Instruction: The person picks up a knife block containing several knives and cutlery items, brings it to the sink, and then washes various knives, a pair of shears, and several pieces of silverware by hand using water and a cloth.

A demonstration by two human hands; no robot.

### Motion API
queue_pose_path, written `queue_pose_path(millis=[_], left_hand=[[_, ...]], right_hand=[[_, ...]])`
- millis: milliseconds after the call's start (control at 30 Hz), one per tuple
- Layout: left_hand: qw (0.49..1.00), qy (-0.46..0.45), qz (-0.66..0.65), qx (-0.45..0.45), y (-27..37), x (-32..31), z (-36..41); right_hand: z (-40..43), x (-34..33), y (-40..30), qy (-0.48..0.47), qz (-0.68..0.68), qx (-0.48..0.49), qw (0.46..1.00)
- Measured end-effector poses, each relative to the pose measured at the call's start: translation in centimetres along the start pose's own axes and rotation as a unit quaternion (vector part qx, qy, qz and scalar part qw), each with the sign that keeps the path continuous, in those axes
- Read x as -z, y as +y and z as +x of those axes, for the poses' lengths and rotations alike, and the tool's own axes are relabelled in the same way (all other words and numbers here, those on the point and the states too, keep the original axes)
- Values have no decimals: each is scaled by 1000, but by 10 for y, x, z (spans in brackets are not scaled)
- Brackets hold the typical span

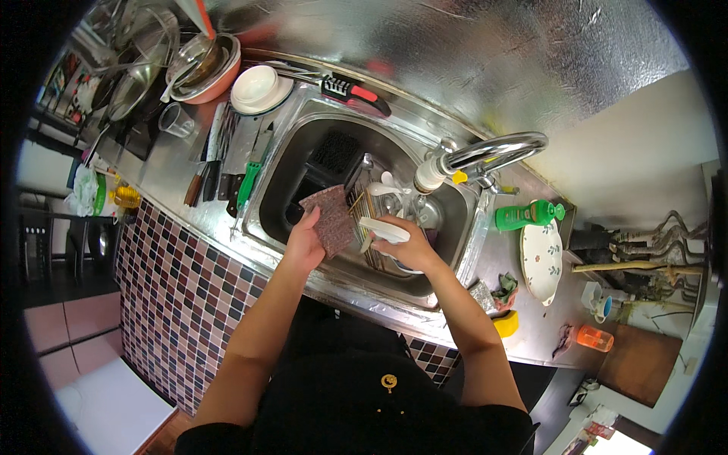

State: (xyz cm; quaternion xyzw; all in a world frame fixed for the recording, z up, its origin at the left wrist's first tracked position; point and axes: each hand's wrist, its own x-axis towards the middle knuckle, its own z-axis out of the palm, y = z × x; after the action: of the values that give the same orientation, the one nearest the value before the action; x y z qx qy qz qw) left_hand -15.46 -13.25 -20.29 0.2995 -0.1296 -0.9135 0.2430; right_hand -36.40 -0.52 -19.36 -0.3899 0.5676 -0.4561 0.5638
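Note:
My left hand (306, 243) grips a flat, brownish-pink scouring pad (331, 219) over the sink's near side. Close by on the right, my right hand (410, 245) holds a white soup spoon (387, 229), and a paler handle end sticks out below its fingers. Beneath both hands is the stainless-steel sink (347, 267). In its basin lie several chopsticks (372, 207), white spoons (392, 185) and metal cutlery, partly hidden by my right hand. A black utensil holder (327, 162) lies in the far left of the basin.
The chrome faucet (495, 149) arches over the basin's right. Left of the sink are a green-handled knife (249, 181), other knives and stacked white bowls (256, 85). Rightward are a green detergent bottle (526, 216), an oval plate (541, 264) and a yellow sponge (506, 324). A knife sharpener (355, 95) rests behind.

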Motion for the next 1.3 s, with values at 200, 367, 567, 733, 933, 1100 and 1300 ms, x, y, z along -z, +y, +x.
queue_pose_path(millis=[200,367,567,733,933,1100,1300], left_hand=[[994,-93,-49,-10,4,-28,-2],[994,-91,-30,-56,10,-34,-1],[993,-110,-30,-41,18,-39,-4],[990,-136,-26,-32,14,-46,-9],[989,-140,-7,-55,13,-45,-7],[990,-120,-28,-62,16,-52,-6],[986,-135,-69,-69,29,-49,-4]], right_hand=[[-10,-16,-37,94,-219,136,962],[-21,-30,-59,102,-280,116,948],[-15,-29,-63,128,-227,128,957],[-6,-29,-66,160,-141,77,974],[-14,-38,-92,145,-233,169,947],[-21,-44,-93,121,-302,138,936],[-30,-37,-84,99,-317,109,937]])
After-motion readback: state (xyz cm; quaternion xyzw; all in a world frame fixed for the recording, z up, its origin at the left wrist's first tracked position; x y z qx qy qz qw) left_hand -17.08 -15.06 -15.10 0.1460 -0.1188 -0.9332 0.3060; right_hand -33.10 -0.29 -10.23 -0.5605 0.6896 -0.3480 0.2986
